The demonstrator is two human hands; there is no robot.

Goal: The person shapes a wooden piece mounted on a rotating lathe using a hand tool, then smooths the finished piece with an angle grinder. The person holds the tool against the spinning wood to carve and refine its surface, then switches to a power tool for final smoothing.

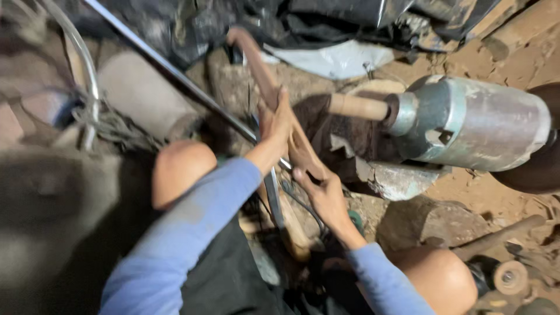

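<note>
A long rusty curved metal bar [274, 93] at scene centre is clasped by the left hand [275, 125] farther up and the right hand [321, 189] nearer. It is judged stiff, heavy and rough; a two-handed hold is best kept.

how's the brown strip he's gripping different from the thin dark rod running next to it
The brown strip is wide, flat and rusty brown, curling at its far end; the thin dark rod is slim, straight and dark with a pale glint. Both hands grip the strip, the left hand higher and the right hand lower, while neither clearly holds the rod. Both are long and run diagonally over the dirt floor.
</note>
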